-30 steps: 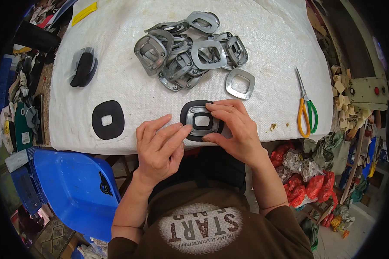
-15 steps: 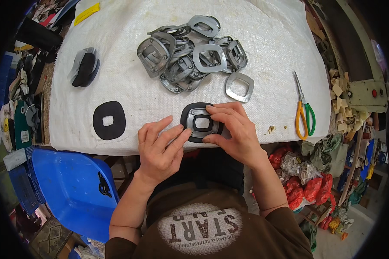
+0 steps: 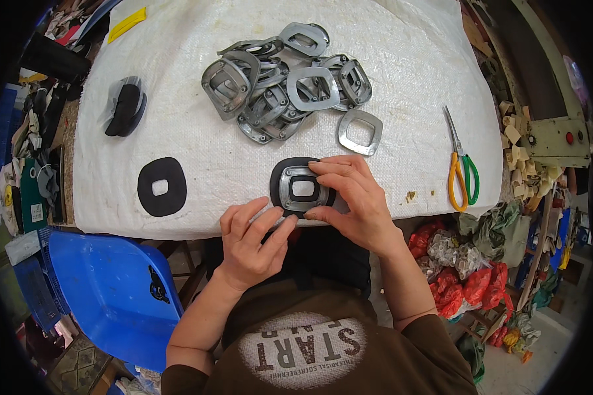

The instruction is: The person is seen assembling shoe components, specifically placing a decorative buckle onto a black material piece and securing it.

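A white woven sheet (image 3: pixel 402 79) stretches before a person at work. Near its front edge, the right hand (image 3: pixel 359 201) curves partly closed while the left hand (image 3: pixel 254 240) is loosely spread. Between them lies a black pad (image 3: pixel 275 179), left fingertips at its lower-left rim, contact unclear. On it sits a smaller gray metal frame (image 3: pixel 286 189), pinched at right between right thumb and fingers.

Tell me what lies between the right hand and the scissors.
In the head view, small brown bits lie on the white sheet between the right hand and the scissors.
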Tool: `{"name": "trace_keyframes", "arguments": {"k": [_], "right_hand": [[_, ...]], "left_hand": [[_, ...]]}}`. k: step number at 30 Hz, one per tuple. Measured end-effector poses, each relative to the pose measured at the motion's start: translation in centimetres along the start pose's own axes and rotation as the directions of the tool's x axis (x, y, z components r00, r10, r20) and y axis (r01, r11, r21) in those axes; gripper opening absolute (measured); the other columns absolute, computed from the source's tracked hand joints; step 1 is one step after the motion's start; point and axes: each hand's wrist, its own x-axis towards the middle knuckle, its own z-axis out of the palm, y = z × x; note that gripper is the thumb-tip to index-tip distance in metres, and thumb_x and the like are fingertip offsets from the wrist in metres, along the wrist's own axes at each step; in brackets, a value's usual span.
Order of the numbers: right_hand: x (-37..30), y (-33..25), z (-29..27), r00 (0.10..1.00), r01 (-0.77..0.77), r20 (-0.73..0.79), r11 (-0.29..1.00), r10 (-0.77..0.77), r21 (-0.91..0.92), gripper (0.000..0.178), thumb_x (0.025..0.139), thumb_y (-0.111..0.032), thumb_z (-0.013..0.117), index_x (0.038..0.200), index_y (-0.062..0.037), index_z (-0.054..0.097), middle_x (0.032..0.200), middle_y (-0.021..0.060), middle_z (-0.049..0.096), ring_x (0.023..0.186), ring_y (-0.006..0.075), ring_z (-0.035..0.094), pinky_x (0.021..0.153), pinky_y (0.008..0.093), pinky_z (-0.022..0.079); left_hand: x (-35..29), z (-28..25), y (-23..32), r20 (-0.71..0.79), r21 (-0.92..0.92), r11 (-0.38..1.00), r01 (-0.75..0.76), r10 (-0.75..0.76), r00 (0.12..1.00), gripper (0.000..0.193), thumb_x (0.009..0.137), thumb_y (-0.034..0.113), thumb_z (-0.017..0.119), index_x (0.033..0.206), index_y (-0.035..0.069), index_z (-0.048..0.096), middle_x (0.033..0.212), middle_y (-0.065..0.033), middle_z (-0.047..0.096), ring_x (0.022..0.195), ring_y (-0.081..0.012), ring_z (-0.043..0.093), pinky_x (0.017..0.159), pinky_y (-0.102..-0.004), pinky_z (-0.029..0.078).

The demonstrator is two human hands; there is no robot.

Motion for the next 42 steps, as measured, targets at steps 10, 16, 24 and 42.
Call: {"name": "trace_keyframes", "arguments": {"k": [10, 16, 24, 42], "right_hand": [[0.4, -0.2, -0.7, 1.0, -0.019, 0.007, 1.0, 0.019, 0.023, 0.047, 0.054, -0.006, 0.078, 0.092, -0.0044, 0.05, 0.107, 0.0105, 0.058, 0.097, 0.0286, 0.054, 0.084, 0.0355, 0.044], [0.7, 0.1, -1.9, 0.894, -0.366, 0.122, 0.549, 0.431, 0.751, 0.05, 0.062, -0.005, 0.077, 0.101, -0.002, 0.047, 0.101, 0.0181, 0.058, 0.093, 0.0228, 0.057, 0.084, 0.0335, 0.045], [0.7, 1.4, -2.0, 0.818, -0.4, 0.069, 0.478, 0.571, 0.782, 0.011, 0.084, -0.004, 0.057, 0.091, 0.0008, 0.05, 0.084, 0.0124, 0.063, 0.078, 0.0143, 0.06, 0.071, 0.024, 0.046], [2.6, 1.0, -7.3, 0.525, 0.014, -0.691, 0.807, 0.496, 0.59, 0.028, 0.085, 0.0, 0.053, 0.107, -0.0019, 0.036, 0.079, 0.0137, 0.057, 0.074, 0.0168, 0.059, 0.069, 0.0271, 0.049]], "left_hand": [[0.0, 0.0, 0.0, -0.005, 0.026, 1.0, -0.006, 0.006, 1.0, 0.038, 0.056, 0.002, 0.059, 0.092, 0.011, 0.066, 0.099, -0.0027, 0.054, 0.097, -0.025, 0.05, 0.081, -0.0381, 0.036], [-0.1, 0.0, 0.1, -0.002, 0.03, 1.0, 0.008, -0.008, 1.0, 0.036, 0.057, 0.003, 0.058, 0.091, 0.011, 0.066, 0.099, -0.0022, 0.055, 0.097, -0.0243, 0.05, 0.081, -0.0379, 0.035], [-0.1, -0.1, 0.1, -0.006, 0.03, 1.0, 0.008, -0.007, 1.0, 0.036, 0.057, 0.003, 0.059, 0.091, 0.011, 0.067, 0.099, -0.002, 0.056, 0.097, -0.0241, 0.05, 0.082, -0.0374, 0.034], [0.0, 0.2, 0.7, -0.028, 0.065, 0.996, 0.058, -0.057, 0.998, 0.034, 0.06, 0.002, 0.057, 0.091, 0.013, 0.066, 0.095, -0.0017, 0.056, 0.096, -0.0219, 0.05, 0.082, -0.0349, 0.034]]}}
